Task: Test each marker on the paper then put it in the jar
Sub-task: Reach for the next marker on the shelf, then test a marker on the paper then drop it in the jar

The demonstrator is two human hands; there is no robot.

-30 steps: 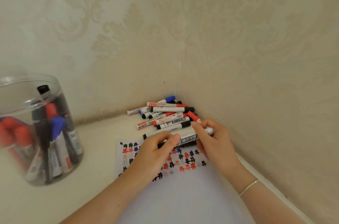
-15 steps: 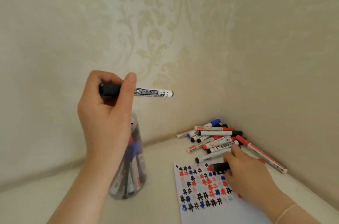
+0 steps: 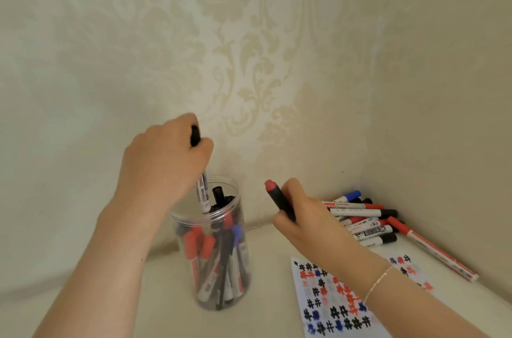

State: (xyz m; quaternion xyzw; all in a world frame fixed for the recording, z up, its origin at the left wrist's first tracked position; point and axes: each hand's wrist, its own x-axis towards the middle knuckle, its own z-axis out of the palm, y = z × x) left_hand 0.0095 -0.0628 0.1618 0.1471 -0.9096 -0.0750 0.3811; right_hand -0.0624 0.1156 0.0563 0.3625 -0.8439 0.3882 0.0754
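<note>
My left hand (image 3: 163, 163) grips a black-capped white marker (image 3: 202, 193) upright, cap end up, its lower end dipping into the mouth of the clear jar (image 3: 221, 293). The jar stands on the tabletop and holds several red, blue and black markers. My right hand (image 3: 302, 215) holds a dark marker with a red end (image 3: 277, 197), lifted above the table right of the jar. The paper (image 3: 327, 307) lies at the front right, covered with red, blue and black hash marks; my right forearm hides part of it.
A pile of several markers (image 3: 363, 220) lies in the corner where the two wallpapered walls meet. One long red-capped marker (image 3: 432, 249) lies along the right wall. The pale tabletop (image 3: 271, 246) runs between jar and pile.
My left hand turned the black-capped marker from level to upright and lowered it into the jar's mouth. My right hand picked a red-ended marker off the paper and raised it.
</note>
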